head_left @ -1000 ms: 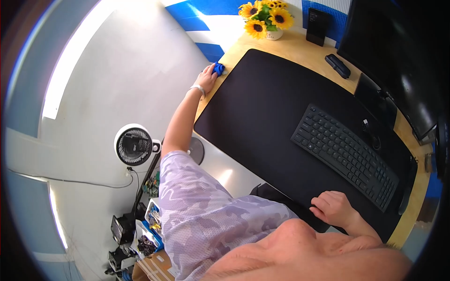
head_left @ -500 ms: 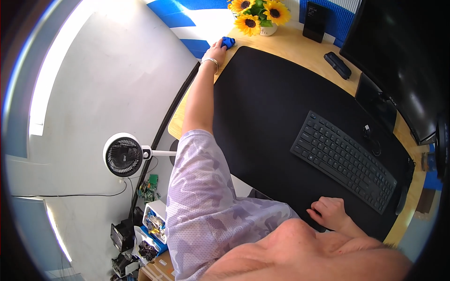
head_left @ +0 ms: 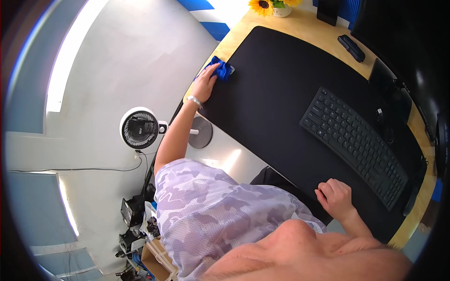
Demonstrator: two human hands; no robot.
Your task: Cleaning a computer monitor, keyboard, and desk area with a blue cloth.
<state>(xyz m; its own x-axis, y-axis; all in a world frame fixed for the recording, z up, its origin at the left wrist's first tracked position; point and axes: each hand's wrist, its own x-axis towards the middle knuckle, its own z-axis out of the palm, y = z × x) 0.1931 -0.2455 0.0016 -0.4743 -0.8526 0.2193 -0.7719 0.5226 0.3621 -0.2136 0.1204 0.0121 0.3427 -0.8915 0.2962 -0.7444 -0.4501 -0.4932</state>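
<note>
My left hand [head_left: 204, 84] presses on a crumpled blue cloth [head_left: 222, 69] with its fingers, on the wooden desk edge [head_left: 231, 42] beside the top-left part of a black desk mat [head_left: 265, 79]. A bracelet circles that wrist. My right hand [head_left: 335, 196] rests with curled fingers near the front edge of the mat, below a dark keyboard [head_left: 354, 145], with nothing visible in it.
A large monitor [head_left: 393, 37], black case [head_left: 350, 47], cable [head_left: 388, 131], dark upright device [head_left: 328, 10] and sunflower pot [head_left: 282, 11] stand or lie rightward and rearward. A white fan [head_left: 139, 129] is left of the desk. Boxes and electronics [head_left: 133, 210] are piled lower left.
My left hand and the cloth went along the desk's left side toward the back, then came back toward the front-left corner. My right hand stays on the mat; the view has shifted slightly.
</note>
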